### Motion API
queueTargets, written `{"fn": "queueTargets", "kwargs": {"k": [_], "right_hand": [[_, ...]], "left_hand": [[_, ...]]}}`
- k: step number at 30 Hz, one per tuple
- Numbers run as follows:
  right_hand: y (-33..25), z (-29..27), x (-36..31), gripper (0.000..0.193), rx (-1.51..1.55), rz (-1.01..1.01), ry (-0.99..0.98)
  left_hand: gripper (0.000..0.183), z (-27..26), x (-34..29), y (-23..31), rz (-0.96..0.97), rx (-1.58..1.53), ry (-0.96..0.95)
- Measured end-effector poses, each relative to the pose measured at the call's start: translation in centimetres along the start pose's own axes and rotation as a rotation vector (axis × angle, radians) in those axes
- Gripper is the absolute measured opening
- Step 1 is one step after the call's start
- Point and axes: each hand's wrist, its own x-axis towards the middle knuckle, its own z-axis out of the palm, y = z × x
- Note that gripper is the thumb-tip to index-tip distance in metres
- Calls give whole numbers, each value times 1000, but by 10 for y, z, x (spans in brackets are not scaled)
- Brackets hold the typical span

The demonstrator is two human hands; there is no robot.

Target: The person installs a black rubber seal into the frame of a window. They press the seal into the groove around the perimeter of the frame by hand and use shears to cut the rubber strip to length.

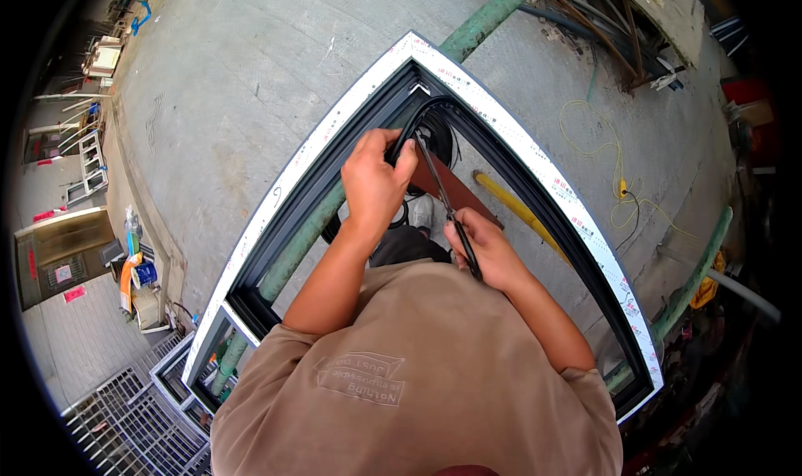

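Observation:
A large window frame (280, 192) with white film on its face and dark inner channels surrounds my arms. Between the thumb and fingers of my left hand (373, 171) is a black rubber sealing strip (407, 132), which curves up towards the frame's far corner. My right hand (484, 246) is closed round the black handles of what look like long, slim scissors (439, 179). Their tip reaches up beside the strip, close to my left thumb. Whether the blades touch the strip cannot be made out. More black strip lies coiled (440, 133) below, inside the frame opening.
Green pipes (493, 16) pass beneath the frame. Through its opening show a reddish-brown board (455, 192), a yellow bar (522, 208) and my shoe. A yellow cord (620, 162) trails over the concrete at right. Scrap lies far right; metal grilles (134, 417) stand lower left.

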Motion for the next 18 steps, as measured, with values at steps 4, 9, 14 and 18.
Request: {"fn": "queueTargets", "kwargs": {"k": [4,9,14,18], "right_hand": [[10,8,7,50,-76,-36,46],[4,16,9,52,-64,3,69],[3,26,9,49,-54,-11,89],[-3,31,8,49,-105,-35,93]], "left_hand": [[25,-4,4,-6,13,-29,-60],[27,-10,6,-9,24,-48,-107],[27,-14,7,-5,4,-60,-179],[28,-12,3,-13,23,-67,-180]]}}
